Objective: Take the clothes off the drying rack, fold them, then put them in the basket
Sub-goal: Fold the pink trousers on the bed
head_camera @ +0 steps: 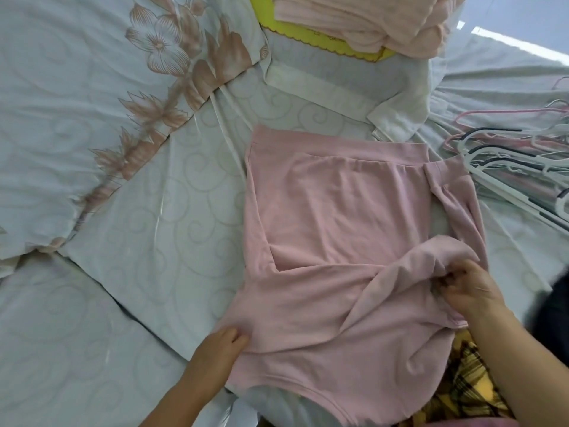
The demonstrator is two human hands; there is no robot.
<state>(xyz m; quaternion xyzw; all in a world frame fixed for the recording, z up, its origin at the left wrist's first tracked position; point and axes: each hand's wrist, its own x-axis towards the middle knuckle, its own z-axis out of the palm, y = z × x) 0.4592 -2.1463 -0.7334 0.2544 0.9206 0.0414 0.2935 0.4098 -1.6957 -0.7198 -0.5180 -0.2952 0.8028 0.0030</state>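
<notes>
A: R hand bunches a fold of the pink garment, fingers curled in; L hand pinches its left hem.
B: Tip?
A: Prob. keep L side pinned, lay fold flat, smooth creases.
B: Lies how?
A: On the bed, near edge; waistband faces far edge, long axis near-to-far.

We list one bed, its pale sheet printed with swirls. Lying on it:
- a floral quilt, bunched along the left side
- a pink garment, spread at the middle, one part turned over
- a white pillow toward the far side
- a heap of hangers on the right side
- a yellow plaid cloth at the near edge, touching the garment
</notes>
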